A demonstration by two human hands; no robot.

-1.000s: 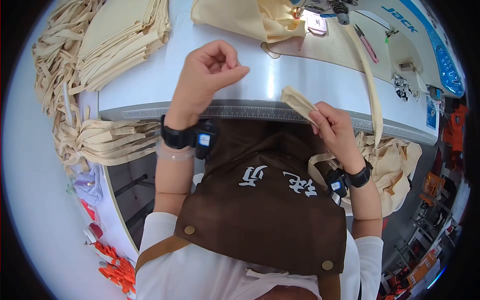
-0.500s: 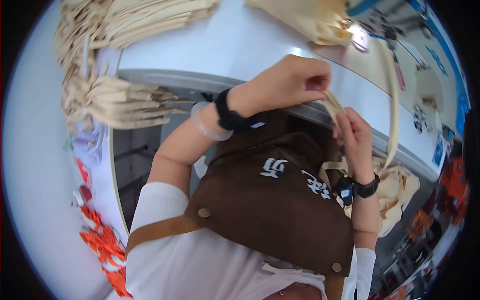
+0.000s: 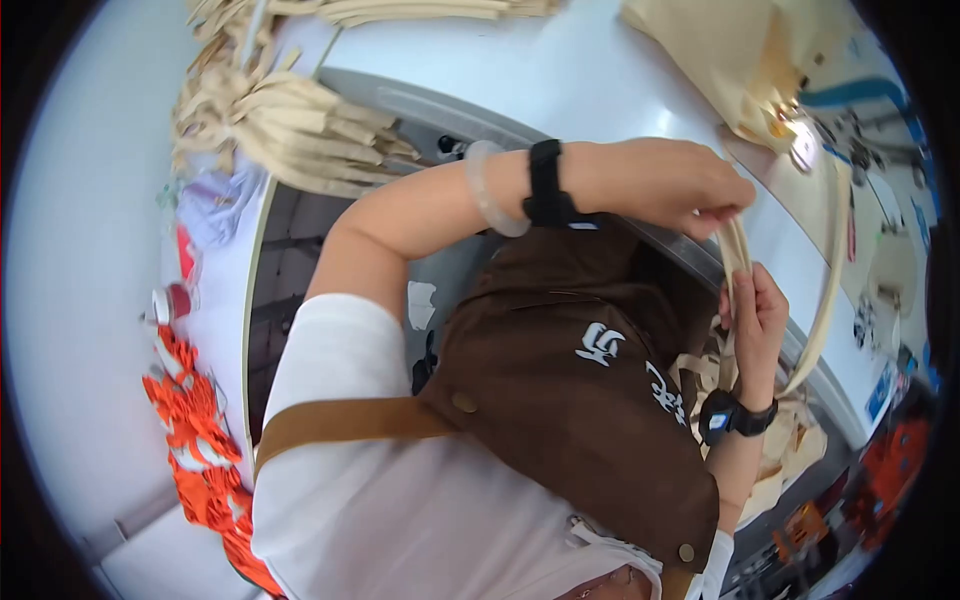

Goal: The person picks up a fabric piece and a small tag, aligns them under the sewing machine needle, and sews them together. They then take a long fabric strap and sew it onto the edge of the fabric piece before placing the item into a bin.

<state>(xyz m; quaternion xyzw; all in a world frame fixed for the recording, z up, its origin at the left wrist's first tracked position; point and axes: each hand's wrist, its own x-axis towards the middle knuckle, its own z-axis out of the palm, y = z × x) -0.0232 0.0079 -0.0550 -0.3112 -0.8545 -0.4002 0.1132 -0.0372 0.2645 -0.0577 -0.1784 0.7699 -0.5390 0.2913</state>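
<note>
A narrow beige fabric strap [image 3: 734,243] runs between my two hands in front of the table edge. My left hand [image 3: 695,188] is closed on its upper end, the back of the hand uppermost and the fingertips partly hidden. Below it, my right hand [image 3: 757,312] pinches the same strap between thumb and fingers. Beyond my left hand, a large beige cloth piece [image 3: 725,65] lies by a lit sewing machine area [image 3: 800,140]. Another long beige strap [image 3: 832,280] curves down over the table edge to the right of my hands.
Bundled beige strips [image 3: 310,130] overhang the table at the left. Crumpled beige fabric [image 3: 790,450] hangs below my right hand. A white table [image 3: 590,75] stretches ahead. Orange cloth items [image 3: 205,450] and a purple cloth [image 3: 215,205] sit at the left side.
The view has shifted, so both hands appear farther right. My left hand has rotated, its fingers now pointing down around the strap. Both hands still hold it.
</note>
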